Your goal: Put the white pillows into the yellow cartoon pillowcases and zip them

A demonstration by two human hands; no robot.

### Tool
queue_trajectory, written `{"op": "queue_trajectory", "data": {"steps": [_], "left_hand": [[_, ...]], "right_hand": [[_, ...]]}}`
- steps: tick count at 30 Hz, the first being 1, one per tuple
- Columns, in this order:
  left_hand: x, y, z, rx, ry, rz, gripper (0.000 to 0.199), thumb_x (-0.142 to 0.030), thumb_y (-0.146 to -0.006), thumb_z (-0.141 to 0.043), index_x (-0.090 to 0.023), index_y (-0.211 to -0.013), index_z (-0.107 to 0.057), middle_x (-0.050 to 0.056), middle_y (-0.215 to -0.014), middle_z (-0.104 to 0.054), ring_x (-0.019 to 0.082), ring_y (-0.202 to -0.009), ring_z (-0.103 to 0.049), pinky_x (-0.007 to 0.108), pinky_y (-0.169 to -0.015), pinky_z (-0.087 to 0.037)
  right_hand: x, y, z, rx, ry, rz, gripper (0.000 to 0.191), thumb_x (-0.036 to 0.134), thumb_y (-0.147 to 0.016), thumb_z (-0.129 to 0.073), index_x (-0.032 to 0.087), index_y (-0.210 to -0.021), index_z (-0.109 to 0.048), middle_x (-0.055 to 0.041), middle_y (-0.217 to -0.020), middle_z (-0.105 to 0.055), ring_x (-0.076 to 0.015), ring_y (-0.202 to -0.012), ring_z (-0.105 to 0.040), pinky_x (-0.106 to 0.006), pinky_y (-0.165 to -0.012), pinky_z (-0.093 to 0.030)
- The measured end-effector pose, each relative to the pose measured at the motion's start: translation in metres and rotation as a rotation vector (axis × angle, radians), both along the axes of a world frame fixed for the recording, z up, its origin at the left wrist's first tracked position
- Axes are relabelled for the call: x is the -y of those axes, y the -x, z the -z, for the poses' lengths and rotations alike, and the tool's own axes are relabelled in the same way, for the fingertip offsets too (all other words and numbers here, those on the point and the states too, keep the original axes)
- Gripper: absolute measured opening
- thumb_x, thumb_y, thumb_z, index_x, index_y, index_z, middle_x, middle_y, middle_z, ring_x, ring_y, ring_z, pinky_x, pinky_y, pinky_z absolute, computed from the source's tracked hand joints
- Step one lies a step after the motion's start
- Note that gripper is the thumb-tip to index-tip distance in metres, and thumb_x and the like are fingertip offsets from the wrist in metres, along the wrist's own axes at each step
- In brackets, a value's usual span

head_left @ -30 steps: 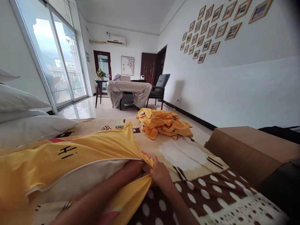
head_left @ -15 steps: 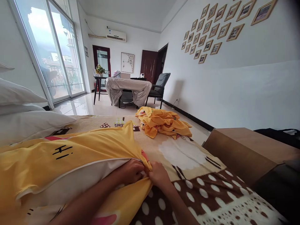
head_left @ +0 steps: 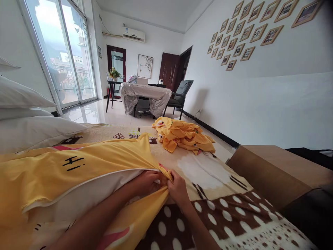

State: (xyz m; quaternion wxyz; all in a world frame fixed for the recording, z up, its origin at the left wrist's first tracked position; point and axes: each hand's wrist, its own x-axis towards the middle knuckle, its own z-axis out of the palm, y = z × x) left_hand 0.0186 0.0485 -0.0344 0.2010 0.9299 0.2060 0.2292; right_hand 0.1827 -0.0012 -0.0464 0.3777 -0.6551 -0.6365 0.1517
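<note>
A yellow pillowcase (head_left: 104,156) with "Hi" printed on it lies on the bed, its long opening showing a white pillow (head_left: 78,198) inside. My left hand (head_left: 149,182) reaches into the opening near the right corner, its fingers closed and partly covered by cloth; a small white bit shows at them. Outside, my right hand (head_left: 177,185) pinches the twisted yellow corner, close beside the left hand. Beyond the hands, a heap of yellow cloth (head_left: 182,135) rests on the patterned blanket (head_left: 203,170).
White pillows (head_left: 33,128) are stacked at the left. On the right stands an open cardboard box (head_left: 265,173), close to the bed's edge. Farther back are a covered table (head_left: 145,91), a black chair (head_left: 179,95) and a glass door (head_left: 70,52).
The camera view has shifted slightly. Both hands remain at the pillowcase corner, the right one now a little higher with its fingers bent over the cloth.
</note>
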Motion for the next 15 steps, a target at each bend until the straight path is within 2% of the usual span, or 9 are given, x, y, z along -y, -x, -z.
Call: {"op": "queue_trajectory", "data": {"steps": [4, 7, 9, 12, 15], "left_hand": [[0.001, 0.0, -0.002, -0.026, -0.044, 0.116, 0.014, -0.009, -0.078, -0.052, -0.018, -0.073, -0.062, 0.005, -0.092, -0.067, 0.016, -0.093, -0.057, 0.025, -0.089, -0.041], [0.003, 0.001, -0.001, -0.103, -0.125, 0.153, 0.01, -0.016, -0.08, -0.055, -0.019, -0.081, -0.065, 0.005, -0.092, -0.068, 0.019, -0.101, -0.056, 0.031, -0.096, -0.037], [0.004, 0.002, -0.001, -0.178, -0.149, 0.135, 0.015, -0.017, -0.081, -0.055, -0.02, -0.09, -0.066, 0.006, -0.098, -0.069, 0.022, -0.106, -0.055, 0.035, -0.1, -0.033], [0.004, 0.004, -0.004, -0.233, -0.109, 0.095, 0.025, -0.014, -0.078, -0.053, -0.022, -0.098, -0.067, 0.006, -0.107, -0.068, 0.023, -0.107, -0.057, 0.036, -0.1, -0.034], [0.003, 0.008, -0.011, -0.217, 0.017, 0.085, 0.035, -0.006, -0.072, -0.049, -0.023, -0.097, -0.067, 0.002, -0.099, -0.071, 0.017, -0.09, -0.063, 0.025, -0.083, -0.043]], "right_hand": [[-0.005, 0.004, 0.004, -0.393, -0.009, -0.01, 0.016, 0.022, -0.065, -0.046, 0.018, -0.079, -0.054, -0.0045, -0.078, -0.063, -0.0186, -0.073, -0.056, -0.026, -0.067, -0.043], [-0.006, 0.007, 0.004, -0.618, 0.014, -0.068, 0.022, 0.029, -0.066, -0.052, 0.018, -0.085, -0.055, -0.0065, -0.085, -0.064, -0.0207, -0.081, -0.058, -0.027, -0.071, -0.046], [-0.004, 0.007, 0.002, -0.697, 0.049, -0.138, 0.028, 0.031, -0.068, -0.053, 0.017, -0.092, -0.055, -0.007, -0.09, -0.065, -0.0214, -0.085, -0.058, -0.027, -0.071, -0.046], [0.001, 0.004, -0.002, -0.632, 0.082, -0.225, 0.03, 0.03, -0.068, -0.055, 0.017, -0.095, -0.054, -0.0054, -0.09, -0.065, -0.0199, -0.083, -0.058, -0.026, -0.069, -0.046], [0.003, 0.0, -0.003, -0.317, 0.128, -0.3, 0.031, 0.021, -0.065, -0.055, 0.018, -0.095, -0.056, -0.0027, -0.086, -0.066, -0.0176, -0.077, -0.058, -0.023, -0.067, -0.043]]}}
